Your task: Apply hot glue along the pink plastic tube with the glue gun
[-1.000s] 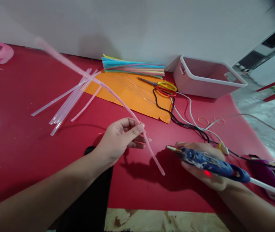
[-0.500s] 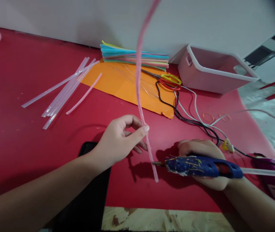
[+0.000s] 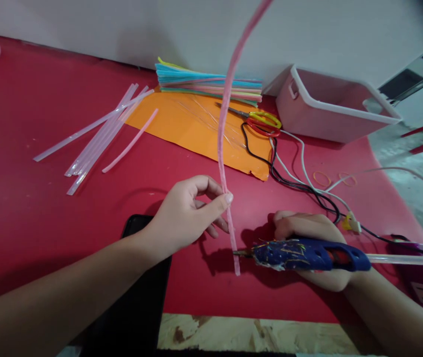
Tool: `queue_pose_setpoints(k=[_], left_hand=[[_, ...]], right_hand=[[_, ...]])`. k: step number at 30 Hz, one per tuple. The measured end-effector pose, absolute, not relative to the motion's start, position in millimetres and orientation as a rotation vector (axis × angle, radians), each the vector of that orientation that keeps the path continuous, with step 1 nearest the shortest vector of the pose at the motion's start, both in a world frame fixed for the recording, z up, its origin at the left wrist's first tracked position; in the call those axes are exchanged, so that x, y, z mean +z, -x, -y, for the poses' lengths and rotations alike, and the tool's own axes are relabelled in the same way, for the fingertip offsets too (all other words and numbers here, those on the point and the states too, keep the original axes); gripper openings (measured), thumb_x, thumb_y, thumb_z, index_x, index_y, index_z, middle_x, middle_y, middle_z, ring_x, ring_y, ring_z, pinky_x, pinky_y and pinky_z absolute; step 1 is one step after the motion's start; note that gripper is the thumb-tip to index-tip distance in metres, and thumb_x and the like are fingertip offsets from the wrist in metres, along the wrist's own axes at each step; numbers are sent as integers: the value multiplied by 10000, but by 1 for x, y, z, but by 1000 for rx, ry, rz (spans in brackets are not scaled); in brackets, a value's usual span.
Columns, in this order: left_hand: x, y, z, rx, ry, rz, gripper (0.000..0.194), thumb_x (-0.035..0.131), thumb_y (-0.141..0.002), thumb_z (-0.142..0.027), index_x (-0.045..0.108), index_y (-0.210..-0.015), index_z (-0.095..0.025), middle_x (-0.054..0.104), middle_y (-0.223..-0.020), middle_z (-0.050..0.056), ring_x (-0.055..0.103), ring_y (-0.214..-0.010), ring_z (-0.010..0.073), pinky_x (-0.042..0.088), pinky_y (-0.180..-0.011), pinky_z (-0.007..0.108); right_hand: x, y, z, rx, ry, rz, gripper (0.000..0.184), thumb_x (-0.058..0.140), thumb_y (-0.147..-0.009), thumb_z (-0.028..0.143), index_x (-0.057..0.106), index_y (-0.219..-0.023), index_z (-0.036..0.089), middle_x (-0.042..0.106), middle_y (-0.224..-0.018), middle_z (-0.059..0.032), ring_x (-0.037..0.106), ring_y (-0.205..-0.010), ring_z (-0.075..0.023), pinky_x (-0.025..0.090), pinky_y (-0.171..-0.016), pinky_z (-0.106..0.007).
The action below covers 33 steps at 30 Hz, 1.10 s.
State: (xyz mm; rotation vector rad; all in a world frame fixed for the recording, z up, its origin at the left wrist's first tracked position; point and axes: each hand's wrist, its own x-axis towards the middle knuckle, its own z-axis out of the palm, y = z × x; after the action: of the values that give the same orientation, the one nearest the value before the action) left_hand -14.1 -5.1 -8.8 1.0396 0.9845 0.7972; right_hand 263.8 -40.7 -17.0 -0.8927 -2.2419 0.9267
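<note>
Between thumb and forefinger, my left hand (image 3: 196, 213) pinches a long pink pipe cleaner (image 3: 225, 114). The stem curves up past the top of the view, and its lower end hangs below my fingers. My right hand (image 3: 311, 228) is wrapped round a blue hot glue gun (image 3: 304, 255), which is smeared with dried glue. A clear glue stick (image 3: 404, 259) sticks out of its back. The metal nozzle (image 3: 241, 253) points left and meets the pipe cleaner near its lower end; whether they truly touch I cannot tell.
Glue sticks (image 3: 100, 134) and a short pink pipe cleaner (image 3: 130, 141) lie at left. Behind are bundled coloured pipe cleaners (image 3: 204, 82), an orange envelope (image 3: 182, 126), scissors (image 3: 259, 121) and a pink bin (image 3: 319, 114). Cables (image 3: 293, 183) run right to a purple power strip (image 3: 415, 277). A black phone-like slab (image 3: 137, 297) lies under my left arm.
The pipe cleaner's upper part has swung right and its lower end has shifted slightly left and up. The glue gun has moved a little left. Both hands keep their hold.
</note>
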Motion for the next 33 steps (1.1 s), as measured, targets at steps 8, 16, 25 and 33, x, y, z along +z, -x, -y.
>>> queue_pose_setpoints(k=[8, 16, 25, 33], left_hand=[[-9, 15, 5, 783, -1019, -957, 272, 873, -843, -256, 609, -835, -193, 656, -627, -64, 771, -562, 148, 557, -427, 150], [-7, 15, 6, 775, -1025, -967, 299, 880, -849, -319, 608, -839, -197, 660, -641, -44, 761, -554, 157, 546, -423, 168], [-5, 14, 7, 778, -995, -918, 312, 892, -841, -313, 606, -832, -188, 629, -691, -57, 766, -563, 150, 539, -410, 160], [-5, 13, 5, 777, -966, -915, 292, 875, -854, -291, 602, -846, -185, 637, -719, -51, 763, -556, 148, 530, -398, 161]], right_hand=[[-18, -263, 37, 929, 896, 2232, 89, 658, -877, 293, 599, -836, 240, 628, -653, 6, 526, -551, -153, 446, -592, -326], [-14, -261, 35, 955, 928, 2224, 107, 678, -858, 310, 613, -808, 240, 635, -640, -1, 521, -574, -167, 448, -606, -341], [-10, -260, 35, 1012, 966, 2227, 132, 688, -865, 303, 620, -780, 227, 641, -648, -10, 537, -573, -157, 451, -575, -319], [-11, -261, 36, 1068, 994, 2201, 189, 708, -890, 361, 626, -777, 234, 636, -658, -6, 536, -584, -159, 446, -576, -314]])
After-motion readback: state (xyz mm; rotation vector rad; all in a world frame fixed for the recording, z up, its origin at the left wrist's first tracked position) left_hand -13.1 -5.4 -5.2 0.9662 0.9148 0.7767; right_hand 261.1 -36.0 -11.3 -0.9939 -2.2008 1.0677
